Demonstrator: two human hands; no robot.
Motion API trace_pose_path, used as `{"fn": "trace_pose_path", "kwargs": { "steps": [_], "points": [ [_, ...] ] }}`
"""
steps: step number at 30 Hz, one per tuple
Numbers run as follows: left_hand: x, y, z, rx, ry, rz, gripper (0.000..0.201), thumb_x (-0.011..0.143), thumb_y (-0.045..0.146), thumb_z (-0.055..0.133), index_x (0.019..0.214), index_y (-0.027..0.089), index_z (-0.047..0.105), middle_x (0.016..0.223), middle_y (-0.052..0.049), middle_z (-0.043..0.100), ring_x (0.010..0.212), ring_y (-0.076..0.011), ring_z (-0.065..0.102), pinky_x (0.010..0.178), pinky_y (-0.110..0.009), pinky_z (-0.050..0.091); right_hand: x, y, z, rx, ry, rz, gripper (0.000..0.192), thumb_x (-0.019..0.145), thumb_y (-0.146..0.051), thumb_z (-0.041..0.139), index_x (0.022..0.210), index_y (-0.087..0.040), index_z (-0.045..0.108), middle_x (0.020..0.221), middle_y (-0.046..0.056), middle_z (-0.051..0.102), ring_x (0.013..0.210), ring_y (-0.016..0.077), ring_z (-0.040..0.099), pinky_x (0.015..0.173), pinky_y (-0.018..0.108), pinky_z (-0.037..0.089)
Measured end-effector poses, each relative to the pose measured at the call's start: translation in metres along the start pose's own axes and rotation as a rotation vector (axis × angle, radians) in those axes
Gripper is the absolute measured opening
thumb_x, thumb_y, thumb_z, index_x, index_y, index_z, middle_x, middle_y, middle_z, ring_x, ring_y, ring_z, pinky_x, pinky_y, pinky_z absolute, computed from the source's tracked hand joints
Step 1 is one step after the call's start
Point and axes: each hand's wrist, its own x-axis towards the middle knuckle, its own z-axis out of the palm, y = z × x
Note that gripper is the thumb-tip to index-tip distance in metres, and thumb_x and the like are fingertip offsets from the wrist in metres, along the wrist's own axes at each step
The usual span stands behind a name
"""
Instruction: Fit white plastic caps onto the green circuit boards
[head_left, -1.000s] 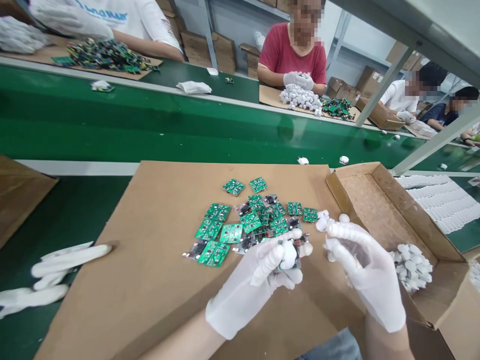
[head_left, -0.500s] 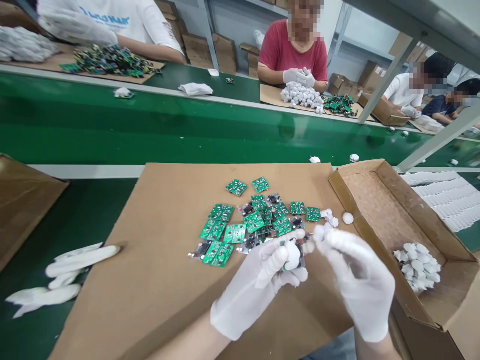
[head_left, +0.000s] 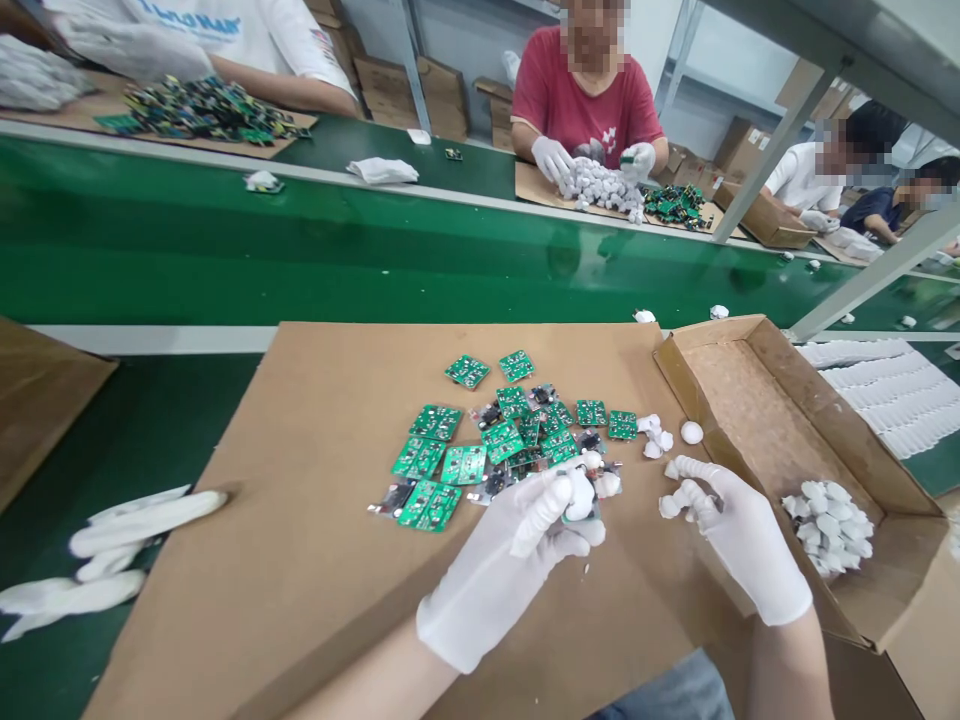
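Left hand (head_left: pixel 517 545), white-gloved: closed on a small assembly (head_left: pixel 585 497) of green board and white cap, held above the cardboard sheet (head_left: pixel 300 560) on the counter. Right hand (head_left: pixel 739 540), gloved: fingers curled, a small white cap (head_left: pixel 669 506) at its fingertips, just right of the assembly. Circuit boards (head_left: pixel 495 440): loose pile just beyond both hands. Box (head_left: pixel 757 400) at right, holding white caps (head_left: pixel 825 520). Handling judgement: steady the board by its edges; seat the cap squarely.

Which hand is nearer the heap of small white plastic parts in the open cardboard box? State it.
Right. The right hand hovers just left of the heap of small white plastic parts, beside the box wall. The left hand is farther left, over the cardboard sheet.
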Motion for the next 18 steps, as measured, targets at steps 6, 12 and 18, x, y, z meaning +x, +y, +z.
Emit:
{"fn": "trace_pose_path", "kwargs": {
  "steps": [6,12,18],
  "points": [
    [-0.001,-0.001,0.001,0.008,-0.012,-0.013,0.036,0.085,0.045,0.072,0.064,0.017,0.061,0.089,-0.004,0.06,0.067,-0.0114,0.053,0.061,-0.023,0.046,0.001,0.019,-0.008,-0.171,0.094,-0.005,0.041,0.094,-0.023,0.042,0.128,-0.013,0.064,0.119,0.015,0.072,0.108,0.0264,0.069,0.103,0.048,0.051],
    [0.0,-0.002,-0.001,-0.003,-0.021,-0.011,0.036,0.086,0.044,0.071,0.065,0.017,0.06,0.089,-0.003,0.059,0.066,-0.0106,0.051,0.063,-0.023,0.045,-0.004,0.029,-0.006,-0.323,0.143,-0.141,0.045,0.091,-0.01,0.041,0.129,-0.016,0.064,0.117,0.014,0.071,0.112,0.0284,0.064,0.104,0.051,0.048],
    [0.001,-0.005,-0.003,-0.018,-0.007,-0.017,0.035,0.085,0.045,0.072,0.065,0.019,0.062,0.085,-0.001,0.058,0.069,-0.0108,0.052,0.063,-0.022,0.045,-0.009,0.028,0.0,-0.349,0.142,-0.256,0.064,0.079,0.002,0.036,0.134,-0.019,0.06,0.109,0.012,0.066,0.106,0.0269,0.062,0.1,0.049,0.051]
  ]
}}
